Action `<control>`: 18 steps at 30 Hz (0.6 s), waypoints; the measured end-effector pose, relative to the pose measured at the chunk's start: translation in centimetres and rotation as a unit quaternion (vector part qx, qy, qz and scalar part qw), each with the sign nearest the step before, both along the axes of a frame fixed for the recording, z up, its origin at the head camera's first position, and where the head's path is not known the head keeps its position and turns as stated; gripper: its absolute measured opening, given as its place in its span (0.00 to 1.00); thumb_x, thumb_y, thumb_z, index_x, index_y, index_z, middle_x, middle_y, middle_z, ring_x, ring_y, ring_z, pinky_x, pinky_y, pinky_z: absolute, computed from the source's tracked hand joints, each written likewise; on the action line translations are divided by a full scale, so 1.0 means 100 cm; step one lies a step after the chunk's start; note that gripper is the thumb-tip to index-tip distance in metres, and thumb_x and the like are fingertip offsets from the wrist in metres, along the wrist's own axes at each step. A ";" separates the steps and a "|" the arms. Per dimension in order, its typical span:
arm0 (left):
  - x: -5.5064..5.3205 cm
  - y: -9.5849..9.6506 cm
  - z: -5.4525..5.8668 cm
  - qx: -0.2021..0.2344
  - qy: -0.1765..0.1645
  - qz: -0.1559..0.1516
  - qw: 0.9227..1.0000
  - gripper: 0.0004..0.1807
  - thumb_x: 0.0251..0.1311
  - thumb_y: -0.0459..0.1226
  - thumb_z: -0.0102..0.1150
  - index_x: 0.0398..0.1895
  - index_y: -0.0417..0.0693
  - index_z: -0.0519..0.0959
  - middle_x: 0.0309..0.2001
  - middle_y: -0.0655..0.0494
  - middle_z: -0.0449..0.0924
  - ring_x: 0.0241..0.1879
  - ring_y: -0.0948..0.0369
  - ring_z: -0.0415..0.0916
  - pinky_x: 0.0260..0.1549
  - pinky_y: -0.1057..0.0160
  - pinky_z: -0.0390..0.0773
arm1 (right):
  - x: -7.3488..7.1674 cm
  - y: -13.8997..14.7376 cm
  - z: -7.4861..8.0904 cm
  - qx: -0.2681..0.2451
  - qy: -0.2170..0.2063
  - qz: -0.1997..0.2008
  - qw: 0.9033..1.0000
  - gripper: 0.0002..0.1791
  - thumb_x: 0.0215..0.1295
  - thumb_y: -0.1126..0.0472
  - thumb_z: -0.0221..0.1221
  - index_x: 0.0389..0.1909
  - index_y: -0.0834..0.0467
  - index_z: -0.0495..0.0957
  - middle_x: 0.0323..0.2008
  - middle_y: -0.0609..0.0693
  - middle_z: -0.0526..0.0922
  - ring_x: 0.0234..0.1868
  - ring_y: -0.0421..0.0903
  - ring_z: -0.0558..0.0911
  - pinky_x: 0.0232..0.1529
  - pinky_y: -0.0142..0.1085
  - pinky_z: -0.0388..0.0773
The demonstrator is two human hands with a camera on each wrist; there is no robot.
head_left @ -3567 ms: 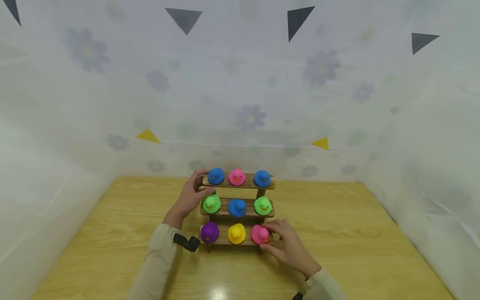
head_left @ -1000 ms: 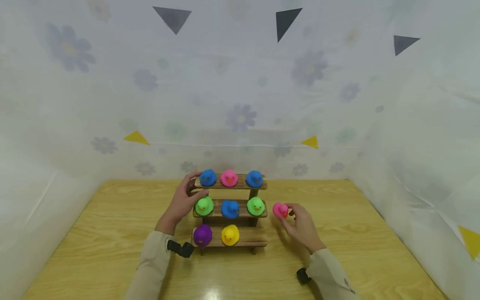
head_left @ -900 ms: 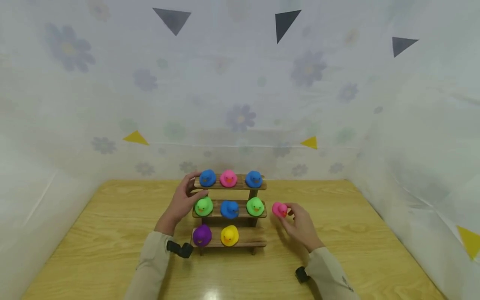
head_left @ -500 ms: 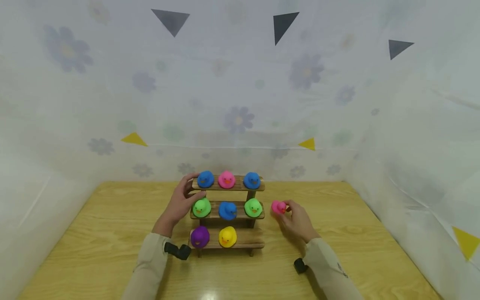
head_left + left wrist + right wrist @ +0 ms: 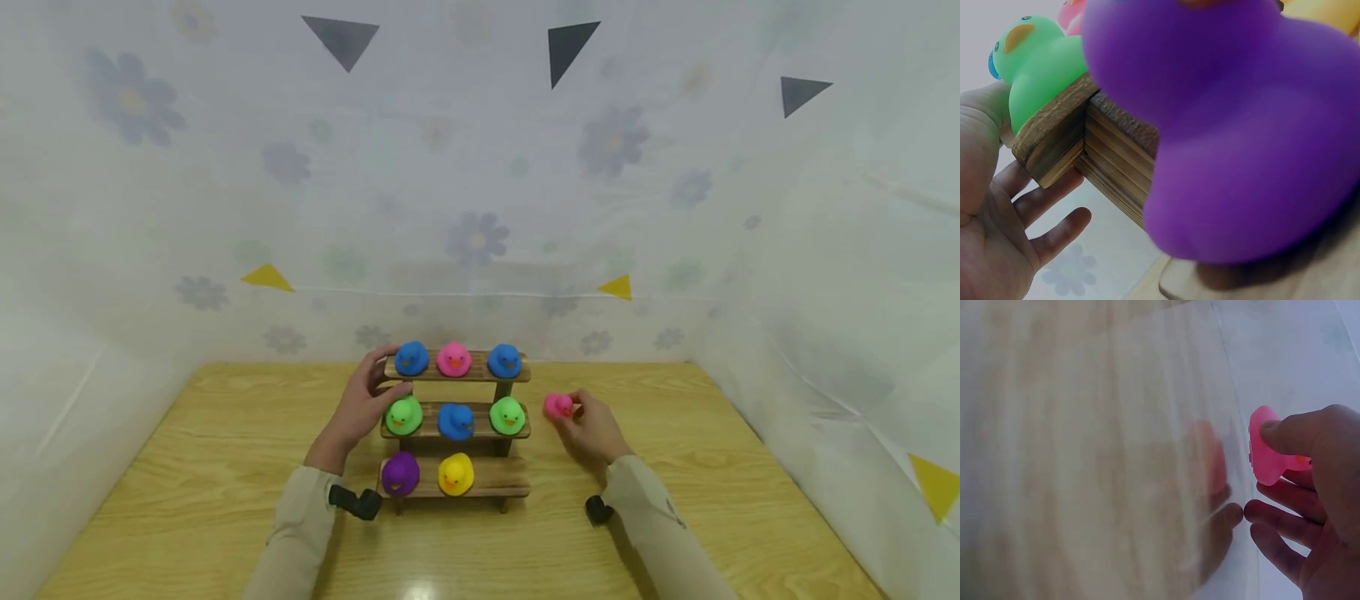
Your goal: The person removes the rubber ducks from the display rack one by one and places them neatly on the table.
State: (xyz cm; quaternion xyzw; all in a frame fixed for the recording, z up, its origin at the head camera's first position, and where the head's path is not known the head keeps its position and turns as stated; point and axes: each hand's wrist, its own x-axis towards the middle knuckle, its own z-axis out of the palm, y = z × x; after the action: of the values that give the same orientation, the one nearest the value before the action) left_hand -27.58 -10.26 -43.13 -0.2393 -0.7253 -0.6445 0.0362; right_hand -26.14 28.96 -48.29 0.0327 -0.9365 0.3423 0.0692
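Note:
My right hand [image 5: 594, 427] pinches a pink rubber duck [image 5: 558, 406] between thumb and fingers, right of the three-tier wooden stand [image 5: 495, 477]. A gap shows between this duck and its reflection in the tabletop in the right wrist view. My left hand [image 5: 362, 408] grips the stand's left end, its fingers reaching behind the top shelf and partly hidden there. Along the top shelf sit a blue duck [image 5: 411, 358], a pink duck [image 5: 453, 359] and another blue one. Green, blue and green ducks fill the middle shelf. Below are a purple duck [image 5: 401, 474] and a yellow duck [image 5: 456, 474].
The stand rests on a glossy wood-grain table [image 5: 225, 467]. Pale flowered sheeting [image 5: 480, 167] rises behind the table and along both sides. The bottom shelf's right end is bare.
The pink duck has left the right end of the bottom shelf in my right hand, going right and farther back. My left hand stays at the stand. The view has shifted slightly.

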 end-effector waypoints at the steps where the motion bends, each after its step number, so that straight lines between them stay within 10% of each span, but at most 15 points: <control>1: 0.000 0.000 0.000 0.000 0.000 0.000 1.000 0.31 0.64 0.32 0.58 0.69 0.48 0.61 0.58 0.38 0.73 0.48 0.64 0.74 0.50 0.67 0.75 | -0.001 0.000 0.000 -0.006 -0.011 -0.006 1.000 0.21 0.64 0.46 0.61 0.49 0.56 0.73 0.31 0.52 0.80 0.28 0.45 0.78 0.29 0.37 0.76; 18: -0.004 0.000 -0.003 -0.003 0.008 0.007 1.000 0.31 0.64 0.32 0.58 0.69 0.48 0.61 0.58 0.39 0.74 0.48 0.63 0.75 0.52 0.65 0.74 | -0.022 0.010 -0.008 0.023 0.012 0.010 1.000 0.21 0.63 0.58 0.63 0.51 0.65 0.72 0.32 0.55 0.79 0.31 0.46 0.76 0.34 0.40 0.75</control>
State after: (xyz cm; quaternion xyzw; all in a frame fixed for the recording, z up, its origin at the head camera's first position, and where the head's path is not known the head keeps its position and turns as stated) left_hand -27.95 -10.28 -43.40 -0.2396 -0.7285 -0.6401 0.0458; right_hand -28.31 29.92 -49.09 0.0477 -0.9430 0.3207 0.0758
